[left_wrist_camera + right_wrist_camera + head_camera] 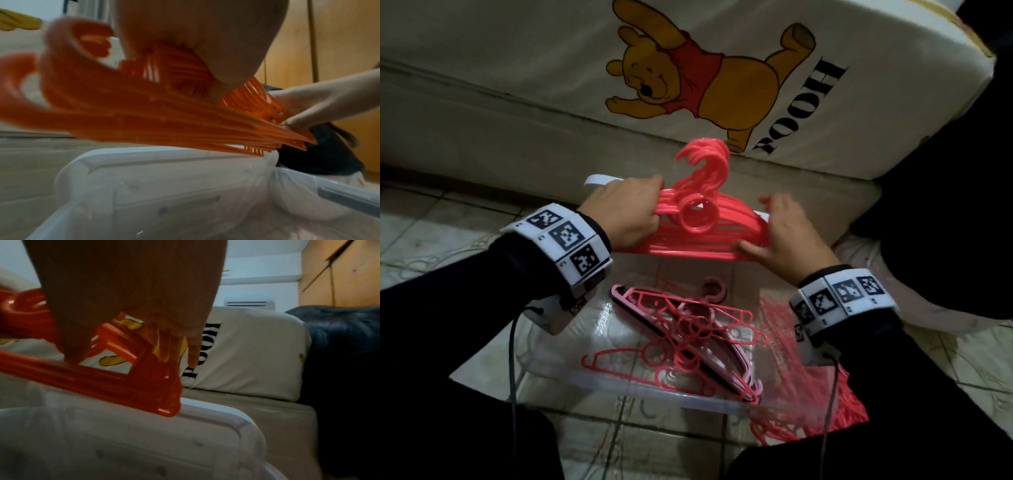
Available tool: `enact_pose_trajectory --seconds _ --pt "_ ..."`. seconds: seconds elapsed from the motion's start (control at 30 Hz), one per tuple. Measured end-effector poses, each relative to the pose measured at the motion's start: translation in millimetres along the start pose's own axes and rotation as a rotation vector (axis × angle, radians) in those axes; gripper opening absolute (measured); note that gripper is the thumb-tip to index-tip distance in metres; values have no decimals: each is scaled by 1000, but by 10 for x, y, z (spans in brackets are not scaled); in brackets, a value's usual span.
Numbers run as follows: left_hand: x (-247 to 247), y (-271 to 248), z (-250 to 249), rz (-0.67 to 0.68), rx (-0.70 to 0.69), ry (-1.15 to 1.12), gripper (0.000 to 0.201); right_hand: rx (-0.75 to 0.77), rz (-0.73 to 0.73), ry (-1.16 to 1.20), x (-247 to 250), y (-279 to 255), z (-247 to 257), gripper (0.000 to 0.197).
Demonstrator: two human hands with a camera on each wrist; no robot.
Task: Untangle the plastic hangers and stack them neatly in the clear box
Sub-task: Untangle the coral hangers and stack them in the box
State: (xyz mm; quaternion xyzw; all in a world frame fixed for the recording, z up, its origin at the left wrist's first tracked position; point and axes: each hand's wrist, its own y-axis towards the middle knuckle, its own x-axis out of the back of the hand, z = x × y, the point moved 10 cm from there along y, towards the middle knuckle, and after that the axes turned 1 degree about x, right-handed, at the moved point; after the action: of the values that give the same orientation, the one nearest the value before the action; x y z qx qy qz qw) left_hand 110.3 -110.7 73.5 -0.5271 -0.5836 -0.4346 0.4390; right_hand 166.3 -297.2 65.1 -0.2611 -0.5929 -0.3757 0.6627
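Note:
A stack of several coral-red plastic hangers hangs in the air above the far half of the clear box, hooks pointing away from me. My left hand grips the stack's left end; my right hand grips its right end, thumb under the bottom bars. In the left wrist view the hanger stack fans out below my palm over the clear box. In the right wrist view my fingers curl over the corner of the hanger stack. A jumble of red and pink hangers lies inside the box.
More red hangers in a thin plastic bag lie over the box's right side. A cream mattress with a yellow bear print stands just beyond the box. The floor is tiled. A dark blanket lies at the right.

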Motion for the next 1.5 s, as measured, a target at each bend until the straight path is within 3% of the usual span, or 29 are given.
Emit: enact_pose_trajectory --seconds 0.07,0.13,0.27,0.4,0.47,0.57,0.67,0.77,0.93,1.1,1.27,1.43,1.5 --pt "63 -1 32 -23 8 1 14 -115 0 54 61 -58 -225 49" --pt "89 -7 8 -27 -8 -1 16 -191 139 62 -58 -107 -378 44" --pt "52 -32 -83 -5 -65 -17 19 -246 415 178 -390 -202 -533 45" --pt "114 2 53 -7 -6 -78 17 -273 573 317 -490 -269 -625 68" --pt "176 15 127 -19 36 -119 18 -192 634 290 -609 -292 -481 49" --pt "248 38 154 -49 69 -161 16 10 678 7 -990 -346 -56 22" --pt "279 54 88 -70 60 -184 17 174 747 -102 -1542 -470 462 23" --pt "269 69 49 -69 61 -205 22 475 751 -280 -1975 -631 931 26" --pt "195 62 96 -24 107 -234 20 726 902 -475 -2428 -959 1128 26" --pt "214 49 86 -41 82 -212 23 609 795 -445 -2442 -836 1115 30" --pt "287 38 65 -93 70 -233 18 502 672 -129 -1967 -551 1146 28" --pt "398 28 81 -160 89 -295 20 506 701 -232 -1574 -420 1022 19" --pt "436 18 96 -179 111 -344 21 422 680 -151 -1444 -343 942 17"
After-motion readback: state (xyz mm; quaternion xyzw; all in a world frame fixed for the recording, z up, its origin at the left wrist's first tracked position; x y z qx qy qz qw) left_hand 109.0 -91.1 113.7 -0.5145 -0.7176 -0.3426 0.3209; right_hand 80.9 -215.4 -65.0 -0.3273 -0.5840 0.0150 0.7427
